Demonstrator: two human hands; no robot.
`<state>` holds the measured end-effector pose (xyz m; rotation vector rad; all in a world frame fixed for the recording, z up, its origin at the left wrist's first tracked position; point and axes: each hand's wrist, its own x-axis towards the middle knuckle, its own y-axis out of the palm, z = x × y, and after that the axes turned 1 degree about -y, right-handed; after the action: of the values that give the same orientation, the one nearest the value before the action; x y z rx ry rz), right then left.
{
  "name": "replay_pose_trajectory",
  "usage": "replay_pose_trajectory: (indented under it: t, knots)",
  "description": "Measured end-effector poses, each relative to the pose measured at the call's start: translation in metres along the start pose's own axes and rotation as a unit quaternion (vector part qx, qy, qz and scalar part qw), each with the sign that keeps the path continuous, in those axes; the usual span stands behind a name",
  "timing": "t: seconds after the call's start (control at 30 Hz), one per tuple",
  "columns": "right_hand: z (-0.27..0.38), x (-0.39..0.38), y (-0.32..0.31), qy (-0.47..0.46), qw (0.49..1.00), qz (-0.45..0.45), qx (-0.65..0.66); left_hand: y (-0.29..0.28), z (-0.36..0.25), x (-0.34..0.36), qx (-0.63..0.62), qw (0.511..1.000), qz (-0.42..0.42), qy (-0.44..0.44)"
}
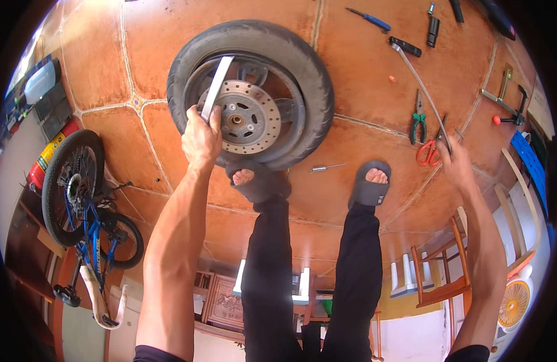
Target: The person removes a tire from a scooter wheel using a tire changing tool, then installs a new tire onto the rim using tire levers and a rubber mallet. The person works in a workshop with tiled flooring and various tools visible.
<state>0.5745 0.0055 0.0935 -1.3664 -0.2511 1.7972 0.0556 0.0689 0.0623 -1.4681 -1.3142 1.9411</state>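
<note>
A motorcycle or scooter wheel with a black tyre lies flat on the tiles, its drilled brake disc facing up. My left hand is closed round the lower end of a flat pale bar, which slants across the disc and rim toward the tyre's far side. Off to the right, my right hand grips a long thin metal rod with a bent far end. Close to that hand lie red-handled scissors and pliers with green and black handles.
A blue screwdriver and black-handled tools lie at the far right. A slim metal tool sits between my sandalled feet. A clamp is at right. A blue bicycle stands left, and a fan lower right.
</note>
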Motion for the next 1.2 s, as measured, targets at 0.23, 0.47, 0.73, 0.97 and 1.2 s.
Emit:
replay_pose_trajectory:
  t: [0.23, 0.47, 0.73, 0.97, 1.2]
  knots:
    - [0.068, -0.069, 0.019, -0.026, 0.99, 0.07, 0.117, 0.007, 0.003, 0.004, -0.01, 1.0, -0.008, 0.028]
    - [0.087, -0.045, 0.017, -0.096, 0.979, 0.086, 0.158, 0.004, 0.001, 0.005, 0.024, 0.998, -0.034, 0.037]
    - [0.088, 0.009, 0.006, -0.13, 0.966, 0.114, 0.193, 0.004, 0.006, 0.005, 0.007, 0.997, -0.024, 0.069]
    - [0.105, 0.032, -0.025, -0.093, 0.979, 0.155, 0.093, 0.001, 0.029, 0.032, -0.042, 0.992, -0.048, 0.108]
    - [0.138, 0.04, -0.044, -0.103, 0.982, 0.141, 0.072, 0.018, 0.056, 0.075, -0.045, 0.947, -0.261, 0.181]
